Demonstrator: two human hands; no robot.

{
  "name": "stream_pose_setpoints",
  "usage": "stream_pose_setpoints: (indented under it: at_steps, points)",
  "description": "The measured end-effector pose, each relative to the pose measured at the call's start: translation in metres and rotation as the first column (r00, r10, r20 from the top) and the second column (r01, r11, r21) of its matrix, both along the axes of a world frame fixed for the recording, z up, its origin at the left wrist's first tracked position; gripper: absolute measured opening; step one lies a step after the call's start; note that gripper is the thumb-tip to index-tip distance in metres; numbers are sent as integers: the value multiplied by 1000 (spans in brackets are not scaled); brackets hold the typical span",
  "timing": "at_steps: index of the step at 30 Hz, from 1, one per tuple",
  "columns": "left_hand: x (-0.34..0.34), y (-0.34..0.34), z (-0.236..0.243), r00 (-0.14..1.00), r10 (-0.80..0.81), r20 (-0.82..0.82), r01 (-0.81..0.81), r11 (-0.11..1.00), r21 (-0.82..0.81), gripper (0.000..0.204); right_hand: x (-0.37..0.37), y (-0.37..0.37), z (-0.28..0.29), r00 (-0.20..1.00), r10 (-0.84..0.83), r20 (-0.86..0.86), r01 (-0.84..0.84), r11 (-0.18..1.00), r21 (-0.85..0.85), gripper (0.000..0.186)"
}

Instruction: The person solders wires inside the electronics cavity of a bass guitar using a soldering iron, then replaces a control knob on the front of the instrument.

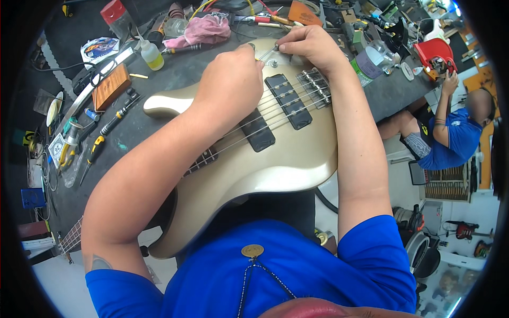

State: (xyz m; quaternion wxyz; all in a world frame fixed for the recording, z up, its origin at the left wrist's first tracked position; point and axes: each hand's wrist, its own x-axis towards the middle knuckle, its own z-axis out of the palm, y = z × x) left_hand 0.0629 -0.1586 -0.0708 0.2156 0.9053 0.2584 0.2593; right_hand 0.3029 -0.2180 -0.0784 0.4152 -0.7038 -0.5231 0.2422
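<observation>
A gold-coloured electric bass guitar (pixel 238 180) lies across the bench edge in front of me, its neck toward the lower left. My left hand (pixel 233 79) is closed near the body's far edge. From its fingers a thin metal tool (pixel 266 54), perhaps a small screwdriver or hex key, points toward my right fingertips. Its handle is hidden. My right hand (pixel 307 45) pinches a small dark control knob (pixel 275 47) at the far edge. Close to both hands is a metal control post (pixel 273 64). Black pickups (pixel 289 102) and the bridge (pixel 315 87) sit beneath the strings.
On the bench left are screwdrivers (pixel 95 148), a wooden block (pixel 111 87) and a bottle of yellow liquid (pixel 152 55). A pink cloth (pixel 204 30) lies behind my hands. Cluttered tools and a purple-green tub (pixel 368 63) stand right. Another person (pixel 450 127) sits at far right.
</observation>
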Motion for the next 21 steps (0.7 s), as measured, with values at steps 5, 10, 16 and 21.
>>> stream_pose_setpoints:
  at_steps: [5,10,16,21]
  points:
    - [0,-1,2,1000,12,-22,-12,1000,-13,25,-3,0,3,1000,-6,-4,6,1000,-14,25]
    - [1,-1,3,998,48,-33,-48,999,-21,26,0,1,0,1000,-12,19,12,1000,-5,26]
    - [3,-2,1,999,34,-27,-34,999,-11,26,-2,0,3,999,33,15,-33,999,24,26]
    - [6,-6,-2,998,68,-3,-68,997,-29,25,-1,0,4,998,58,-20,-57,998,22,28]
